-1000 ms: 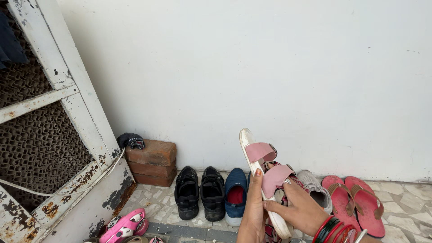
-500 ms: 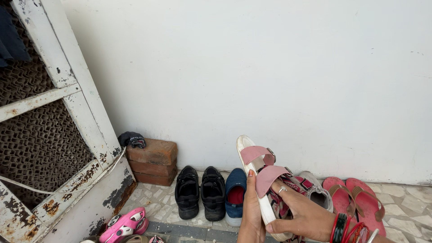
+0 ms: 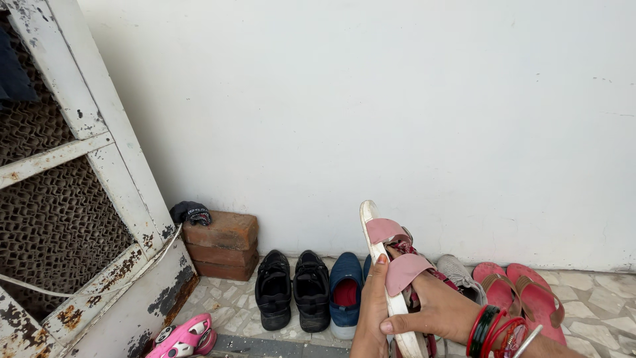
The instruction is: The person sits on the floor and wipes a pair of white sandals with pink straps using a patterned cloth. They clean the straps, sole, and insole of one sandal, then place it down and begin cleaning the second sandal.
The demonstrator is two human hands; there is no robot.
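A white-soled sandal with two pink straps (image 3: pixel 387 262) is held up on its edge in front of the shoes by the wall. My left hand (image 3: pixel 371 318) presses against its sole side, thumb pointing up. My right hand (image 3: pixel 437 308), with red and green bangles on the wrist, grips it from the strap side. A second patterned red sandal seems to sit behind it in my right hand, mostly hidden.
Along the white wall stand a pair of black shoes (image 3: pixel 293 290), a blue shoe (image 3: pixel 345 292), a grey shoe (image 3: pixel 460 273) and red flip-flops (image 3: pixel 523 298). Stacked bricks (image 3: pixel 222 246) with a dark cloth stand left. A rusty white mesh frame (image 3: pixel 99 199) leans at left; a pink shoe (image 3: pixel 182 337) lies below.
The sandal has shifted slightly right and turned more edge-on. My right hand moved lower around it. The view tilted a little.
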